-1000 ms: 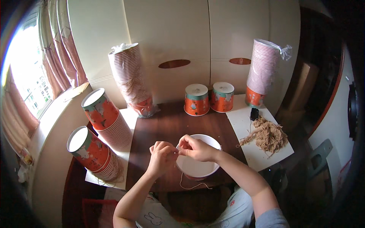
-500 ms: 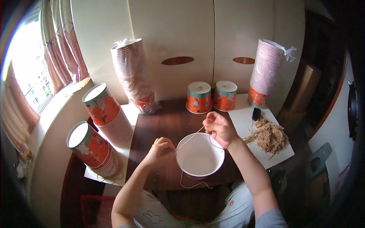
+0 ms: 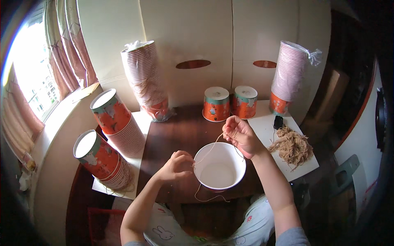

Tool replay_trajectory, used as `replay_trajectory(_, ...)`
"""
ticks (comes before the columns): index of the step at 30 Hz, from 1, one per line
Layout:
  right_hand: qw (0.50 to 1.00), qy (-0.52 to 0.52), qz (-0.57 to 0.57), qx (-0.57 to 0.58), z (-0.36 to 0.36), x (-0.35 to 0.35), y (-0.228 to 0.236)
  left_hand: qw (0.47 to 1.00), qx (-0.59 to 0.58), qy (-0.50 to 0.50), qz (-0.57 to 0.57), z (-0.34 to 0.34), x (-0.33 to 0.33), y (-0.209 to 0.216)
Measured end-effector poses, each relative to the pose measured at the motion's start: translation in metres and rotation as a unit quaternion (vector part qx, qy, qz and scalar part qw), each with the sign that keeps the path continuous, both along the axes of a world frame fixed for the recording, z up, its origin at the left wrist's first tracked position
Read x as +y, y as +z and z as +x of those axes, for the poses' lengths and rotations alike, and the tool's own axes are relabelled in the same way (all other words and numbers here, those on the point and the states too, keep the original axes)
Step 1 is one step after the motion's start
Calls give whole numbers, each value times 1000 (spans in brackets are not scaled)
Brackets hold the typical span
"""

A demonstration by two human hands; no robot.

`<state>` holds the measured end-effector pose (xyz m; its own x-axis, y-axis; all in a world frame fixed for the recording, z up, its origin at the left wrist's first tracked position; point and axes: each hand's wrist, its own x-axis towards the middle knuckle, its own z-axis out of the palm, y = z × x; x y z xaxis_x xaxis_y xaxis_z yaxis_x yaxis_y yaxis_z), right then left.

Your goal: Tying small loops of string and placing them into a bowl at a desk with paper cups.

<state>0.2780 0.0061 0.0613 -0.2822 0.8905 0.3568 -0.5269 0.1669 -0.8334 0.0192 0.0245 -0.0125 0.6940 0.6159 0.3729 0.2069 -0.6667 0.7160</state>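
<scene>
An upright paper bucket [image 3: 219, 176], white inside, stands before me on the dark table. My right hand [image 3: 242, 136] is raised over its far right rim, thumb and fingers pinching a thin tan string [image 3: 214, 148]. The string runs slackly down across the opening to the left rim, and one length hangs from my right hand along the right side. My left hand [image 3: 177, 165] is beside the left rim, thumb and fingers apart, its fingertips close to the string. A loose end of string trails on the table at the bucket's near side.
Nested orange-and-green paper buckets [image 3: 108, 115] lean at the left on a white board [image 3: 139, 123]. Tall bagged stacks [image 3: 143, 78] rise at the back. Two upturned buckets [image 3: 216, 104] stand at the far edge. Tan yarn [image 3: 292, 148] and a small black object [image 3: 278, 122] lie at the right.
The string between my hands has gone from taut to slack. My left hand's fingers have opened from a pinch; my right hand still grips the string, slightly higher.
</scene>
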Motion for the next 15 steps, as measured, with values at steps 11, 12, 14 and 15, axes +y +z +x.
replay_trajectory(11,995,-94,-21,18,4,3,-1,994,-20,69,-85,11,1,-16)
replay_trajectory(12,995,-94,-22,19,4,4,-1,997,-23,48,-63,9,4,-17)
replay_trajectory(14,995,-91,-25,35,6,6,1,998,-27,28,-41,8,5,-18)
replay_trajectory(15,996,-83,-25,38,6,6,1,994,-45,24,-98,9,4,-18)
